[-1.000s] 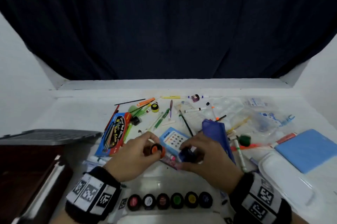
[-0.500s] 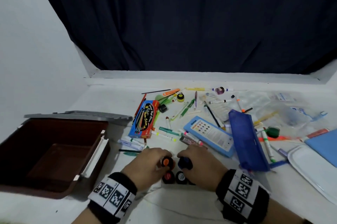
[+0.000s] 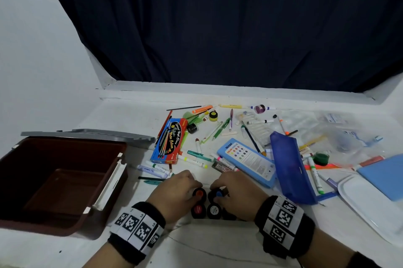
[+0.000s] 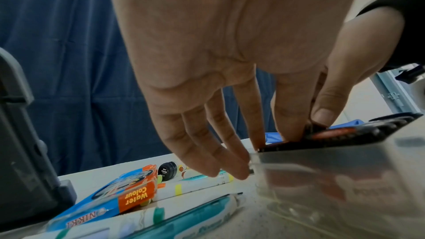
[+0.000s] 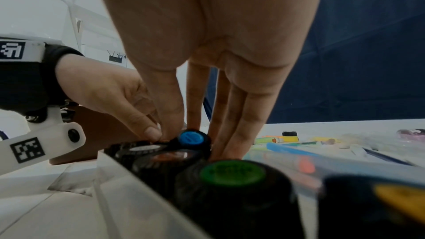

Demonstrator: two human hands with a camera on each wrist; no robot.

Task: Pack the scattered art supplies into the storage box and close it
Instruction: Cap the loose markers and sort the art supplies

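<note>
The brown storage box (image 3: 61, 180) stands open at the left, its grey lid (image 3: 87, 134) lying behind it. Near the front edge my left hand (image 3: 188, 189) pinches a black paint pot with an orange lid (image 3: 198, 193) between thumb and forefinger (image 4: 287, 115). Beside it my right hand (image 3: 226, 189) grips a blue-lidded paint pot (image 5: 190, 137), thumb on one side and fingers on the other. Both pots sit just behind a row of pots in a clear tray: red (image 3: 198, 210), white (image 3: 214, 210) and green (image 5: 232, 172).
Markers, pens and brushes lie scattered behind the hands. Among them are a water colour box (image 3: 170, 141), a light blue colour pencil case (image 3: 248, 161), a dark blue pencil case (image 3: 292, 167) and a white tray (image 3: 370, 204) at the right. A dark curtain hangs behind.
Both hands drew back toward the near edge with their pots, down to the row of pots. The head view swung left, bringing the open box into sight.
</note>
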